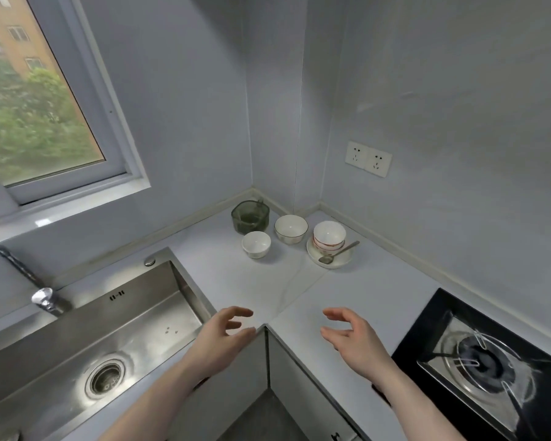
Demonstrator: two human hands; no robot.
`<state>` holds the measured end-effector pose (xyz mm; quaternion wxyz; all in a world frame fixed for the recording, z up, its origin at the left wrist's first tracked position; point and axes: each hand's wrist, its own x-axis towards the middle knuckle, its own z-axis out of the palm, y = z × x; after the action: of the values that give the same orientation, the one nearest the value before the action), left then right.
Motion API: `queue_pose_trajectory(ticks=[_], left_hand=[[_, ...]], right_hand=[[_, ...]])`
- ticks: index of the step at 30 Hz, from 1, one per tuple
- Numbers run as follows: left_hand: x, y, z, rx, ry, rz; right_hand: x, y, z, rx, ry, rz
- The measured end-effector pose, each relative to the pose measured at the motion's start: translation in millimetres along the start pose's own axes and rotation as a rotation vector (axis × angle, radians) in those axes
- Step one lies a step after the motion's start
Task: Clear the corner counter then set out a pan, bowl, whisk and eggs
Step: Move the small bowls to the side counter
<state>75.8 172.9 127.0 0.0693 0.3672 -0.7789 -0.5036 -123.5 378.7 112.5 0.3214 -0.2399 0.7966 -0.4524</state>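
Both hands hover empty above the front edge of the corner bench [357, 291], palms facing each other. The left hand [225, 335] is at about 7 o'clock from the dishes, its fingers spread and loosely curled, pinching nothing. The right hand [352, 337] is at about 5 o'clock, likewise spread and curled with nothing in it.

Well apart from the hands, in the far corner at 12 o'clock, stands a cluster of dishes. A green glass container [250, 217] sits nearest the wall. Just at its 5 o'clock is a small white bowl [256, 244]. A wider white bowl [291, 229] stands at the container's 3 o'clock. Further right, stacked bowls [329, 235] rest on a white plate [342, 261], with a metal spoon [337, 252] lying across the plate's rim.

The steel sink [109, 332] lies at 8 o'clock, the gas hob [484, 361] at 4 o'clock.
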Motion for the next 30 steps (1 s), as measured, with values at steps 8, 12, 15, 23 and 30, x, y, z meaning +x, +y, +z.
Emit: queue_pose_trajectory(ticks=[8,12,15,23,30], left_hand=[[95.8,-2.7,-26.7,-0.008,-0.016,-0.155],[156.6,-15.7,-31.5,-0.025,-0.027,-0.192],[207.7,-24.4,-35.5,0.03,-0.044,-0.225],[334.8,-43.3,-34.3,0.229,-0.153,-0.252],[387.6,-76.1,-32.0,0.562,-0.342,-0.135]], right_hand=[[99.6,-5.6,-13.2,-0.014,-0.013,0.078],[136.2,-11.5,-12.5,-0.014,-0.012,0.118],[164.0,-17.5,-12.4,-0.005,0.007,0.138],[258.6,-40.2,24.7,0.041,0.022,0.265],[355.8,-69.7,60.4,-0.216,-0.066,0.332]])
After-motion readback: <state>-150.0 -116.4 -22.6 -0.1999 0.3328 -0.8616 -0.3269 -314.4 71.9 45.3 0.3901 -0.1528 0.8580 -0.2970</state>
